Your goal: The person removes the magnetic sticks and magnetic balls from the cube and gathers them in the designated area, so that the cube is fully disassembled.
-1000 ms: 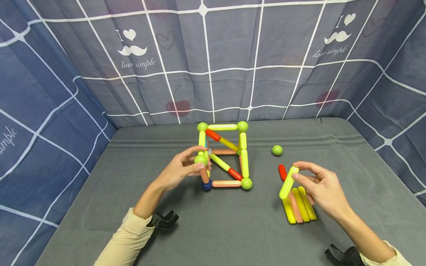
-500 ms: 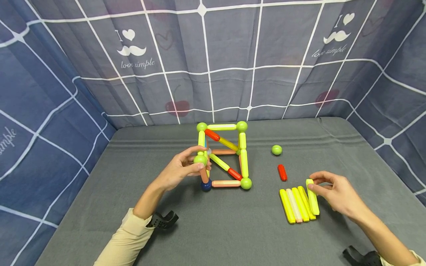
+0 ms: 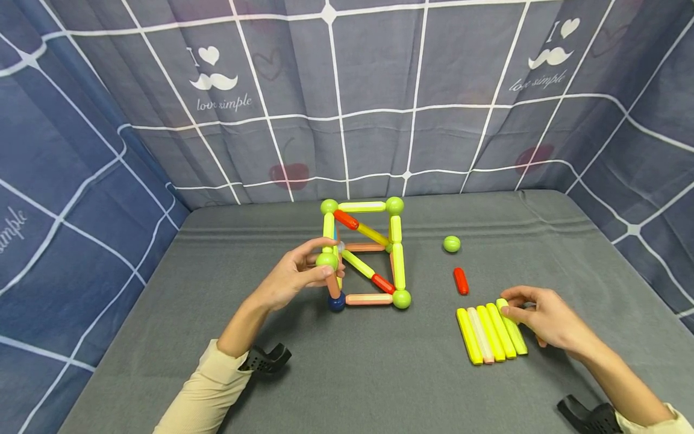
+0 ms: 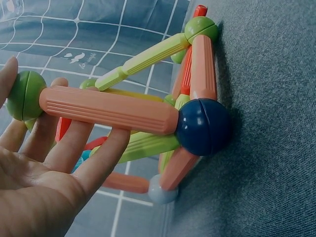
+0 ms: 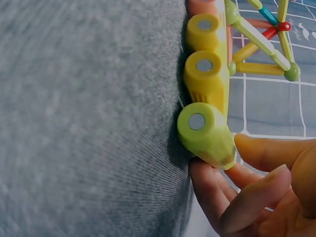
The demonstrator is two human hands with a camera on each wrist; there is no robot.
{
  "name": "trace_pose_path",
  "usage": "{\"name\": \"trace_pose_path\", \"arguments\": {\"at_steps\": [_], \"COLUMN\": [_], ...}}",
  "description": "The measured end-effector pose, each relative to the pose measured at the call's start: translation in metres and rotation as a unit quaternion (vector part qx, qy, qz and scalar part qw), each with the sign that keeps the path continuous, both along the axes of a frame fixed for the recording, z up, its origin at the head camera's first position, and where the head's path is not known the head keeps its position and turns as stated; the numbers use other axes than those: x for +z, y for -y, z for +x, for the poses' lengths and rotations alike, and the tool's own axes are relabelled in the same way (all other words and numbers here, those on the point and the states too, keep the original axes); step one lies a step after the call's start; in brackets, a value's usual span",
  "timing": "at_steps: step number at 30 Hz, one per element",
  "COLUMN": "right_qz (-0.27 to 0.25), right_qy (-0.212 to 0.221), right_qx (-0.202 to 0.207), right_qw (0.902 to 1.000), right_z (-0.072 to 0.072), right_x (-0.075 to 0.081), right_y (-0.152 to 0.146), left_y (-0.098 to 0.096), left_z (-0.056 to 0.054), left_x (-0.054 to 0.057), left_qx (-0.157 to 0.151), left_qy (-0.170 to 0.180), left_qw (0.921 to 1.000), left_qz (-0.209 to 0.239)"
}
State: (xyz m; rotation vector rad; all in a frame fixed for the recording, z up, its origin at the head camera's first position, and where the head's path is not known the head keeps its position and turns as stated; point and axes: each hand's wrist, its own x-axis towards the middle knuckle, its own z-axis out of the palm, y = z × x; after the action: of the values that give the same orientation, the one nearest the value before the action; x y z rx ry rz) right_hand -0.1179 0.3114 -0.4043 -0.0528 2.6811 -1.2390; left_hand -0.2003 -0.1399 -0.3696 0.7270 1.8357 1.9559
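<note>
A box-like frame of magnetic sticks and balls [image 3: 398, 265] stands left of the table's middle. My left hand [image 3: 287, 277] grips its near left corner, around the green corner ball [image 3: 327, 260]. In the left wrist view, fingers lie behind the orange stick [image 4: 108, 109] that joins this ball to a dark blue ball [image 4: 203, 127]. My right hand [image 3: 547, 316] pinches the far end of a yellow-green stick [image 3: 516, 336], between thumb and fingers. That stick lies on the cloth at the right end of a row of sticks [image 3: 468, 337], several yellow and one pinkish.
Beyond the row lies a short red stick [image 3: 461, 281], with a loose green ball [image 3: 452, 244] farther back. Grey cloth [image 3: 379, 367] covers the table. Checked curtains [image 3: 374, 144] enclose it at the back and sides.
My right hand has carried the yellow-green stick rightward from over the row's left part and lowered it flat at the right end. The left hand and the frame have stayed in place.
</note>
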Motion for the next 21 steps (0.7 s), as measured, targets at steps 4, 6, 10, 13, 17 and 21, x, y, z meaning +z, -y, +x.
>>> {"name": "trace_pose_path", "arguments": {"at_steps": [4,6,10,13,17,21], "right_qz": [0.000,0.002,0.007,0.014,0.034,0.045], "right_qy": [0.008,0.011,0.018,0.018,-0.007,-0.041], "right_qx": [0.002,0.004,0.009,0.010,0.009,0.013], "right_qw": [1.0000,0.9999,0.9998,0.9997,0.9994,0.9981], "right_z": [0.000,0.000,0.001,0.002,0.002,-0.003], "right_x": [0.002,0.002,0.004,0.006,0.010,0.020], "right_y": [0.000,0.000,0.000,0.000,0.003,0.009], "left_y": [0.000,0.000,0.001,0.001,0.001,0.001], "left_z": [0.000,0.000,0.000,0.000,0.000,0.000], "left_x": [0.000,0.000,-0.001,-0.001,-0.001,0.000], "left_qx": [0.001,0.001,0.000,-0.001,-0.001,-0.001], "left_qy": [0.004,0.004,0.004,0.005,0.006,0.008], "left_qw": [1.0000,1.0000,1.0000,1.0000,1.0000,0.9999], "left_qz": [0.001,0.000,0.002,0.004,0.005,0.006]}}
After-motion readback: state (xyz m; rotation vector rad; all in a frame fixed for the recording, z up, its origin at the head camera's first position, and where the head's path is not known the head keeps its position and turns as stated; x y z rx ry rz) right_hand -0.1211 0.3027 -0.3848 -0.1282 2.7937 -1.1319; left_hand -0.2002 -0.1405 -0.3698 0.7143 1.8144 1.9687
